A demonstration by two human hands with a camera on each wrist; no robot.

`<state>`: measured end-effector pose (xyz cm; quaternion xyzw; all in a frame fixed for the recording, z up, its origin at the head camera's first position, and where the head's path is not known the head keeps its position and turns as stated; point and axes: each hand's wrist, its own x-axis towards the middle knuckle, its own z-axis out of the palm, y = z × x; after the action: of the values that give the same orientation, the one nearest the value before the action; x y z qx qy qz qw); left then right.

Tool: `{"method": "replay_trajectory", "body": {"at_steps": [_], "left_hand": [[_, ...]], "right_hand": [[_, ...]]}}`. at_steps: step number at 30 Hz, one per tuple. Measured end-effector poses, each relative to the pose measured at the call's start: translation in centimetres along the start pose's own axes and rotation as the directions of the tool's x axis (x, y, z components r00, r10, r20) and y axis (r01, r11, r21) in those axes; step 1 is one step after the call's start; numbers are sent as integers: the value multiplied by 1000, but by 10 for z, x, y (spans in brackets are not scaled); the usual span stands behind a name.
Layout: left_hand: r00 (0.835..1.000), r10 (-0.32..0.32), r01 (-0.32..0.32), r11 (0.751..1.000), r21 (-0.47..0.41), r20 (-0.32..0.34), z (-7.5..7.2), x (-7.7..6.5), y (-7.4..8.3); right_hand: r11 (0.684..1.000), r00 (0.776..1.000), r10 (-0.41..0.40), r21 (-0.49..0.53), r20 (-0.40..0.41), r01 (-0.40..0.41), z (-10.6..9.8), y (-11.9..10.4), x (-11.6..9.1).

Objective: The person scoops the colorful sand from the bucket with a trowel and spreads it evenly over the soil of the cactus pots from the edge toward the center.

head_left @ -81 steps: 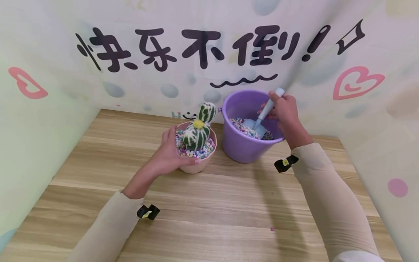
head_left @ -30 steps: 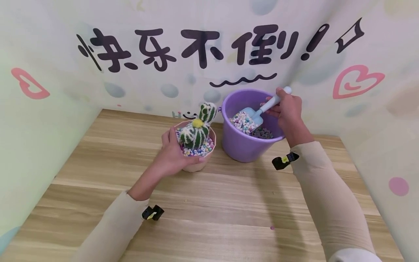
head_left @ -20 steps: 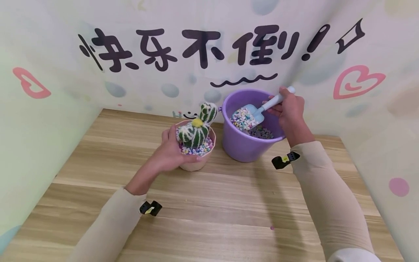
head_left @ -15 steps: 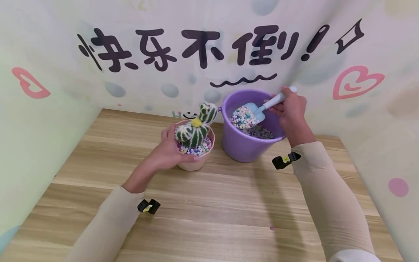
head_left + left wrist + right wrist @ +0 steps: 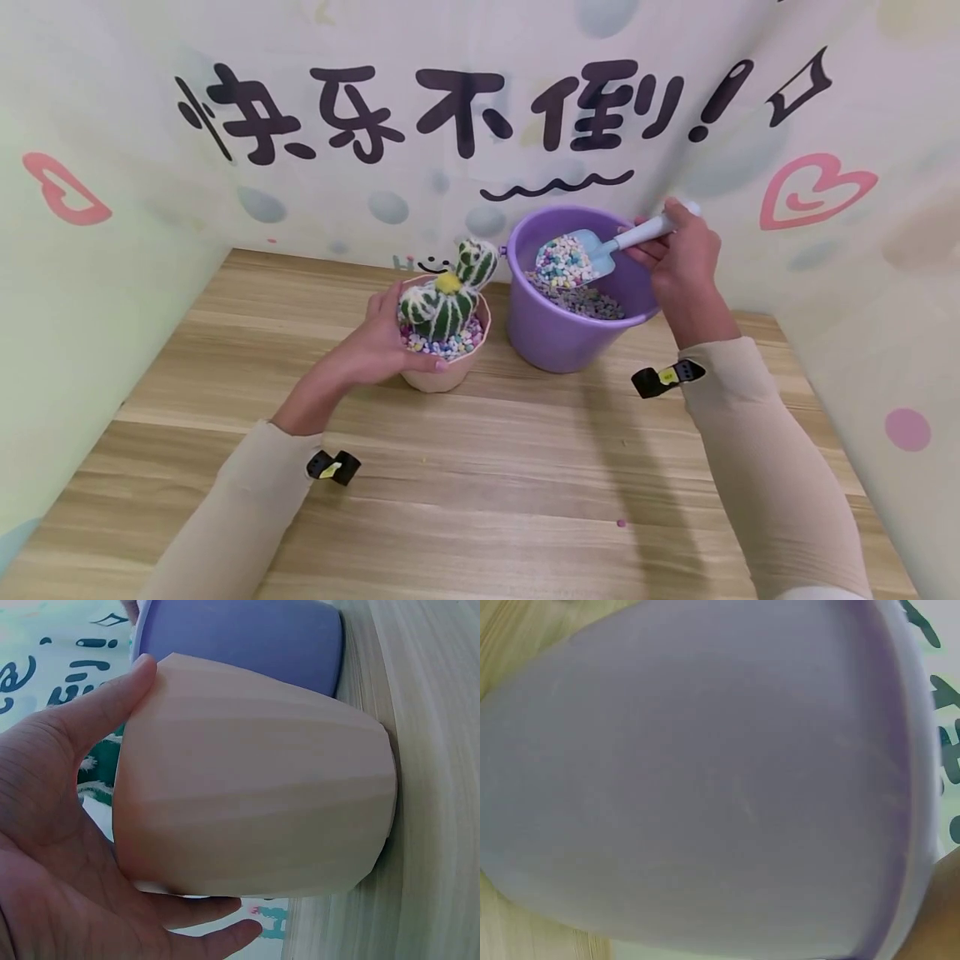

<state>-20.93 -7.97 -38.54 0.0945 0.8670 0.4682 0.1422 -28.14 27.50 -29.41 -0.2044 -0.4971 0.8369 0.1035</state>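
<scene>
My left hand (image 5: 378,337) grips a pale pink flowerpot (image 5: 442,379) by its left side, thumb at the front rim, fingers behind. The left wrist view shows the pot (image 5: 255,780) from the side, upright on the table. A knitted-looking green cactus (image 5: 448,317) with white lines and a yellow tuft stands in it among coloured pebbles. My right hand (image 5: 688,254) holds the handle of a light blue hand shovel (image 5: 603,258). Pastel pebbles (image 5: 564,262) fill its blade, which hangs inside the purple bucket (image 5: 558,337), over more pebbles (image 5: 592,302).
The bucket's wall (image 5: 705,772) fills most of the right wrist view and hides the shovel there. One pink pebble (image 5: 621,523) lies on the wooden table (image 5: 480,467). A printed cloth backdrop (image 5: 337,208) rises right behind the pot and bucket.
The shovel's blade has come up out of the bucket's pebbles, loaded, and tilted flatter. My right hand has moved right. The left hand and pot have shifted slightly left.
</scene>
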Motion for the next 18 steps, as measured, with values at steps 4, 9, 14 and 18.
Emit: {"method": "replay_trajectory", "body": {"at_steps": [4,9,14,18], "left_hand": [[1000,3,-4,1000,9,19,-2,1,-2],[999,13,-14,1000,21,41,-6,2,-3],[997,47,-47,999,2,58,-9,3,-6],[996,47,-47,999,-1,78,-12,4,-8]], "right_hand": [[997,999,40,66,19,-41,-7,-2,-6],[990,997,65,120,34,-69,-14,-4,-12],[982,995,79,167,63,-88,-22,-4,-19],[977,993,88,186,81,-101,-25,-1,-27]]}}
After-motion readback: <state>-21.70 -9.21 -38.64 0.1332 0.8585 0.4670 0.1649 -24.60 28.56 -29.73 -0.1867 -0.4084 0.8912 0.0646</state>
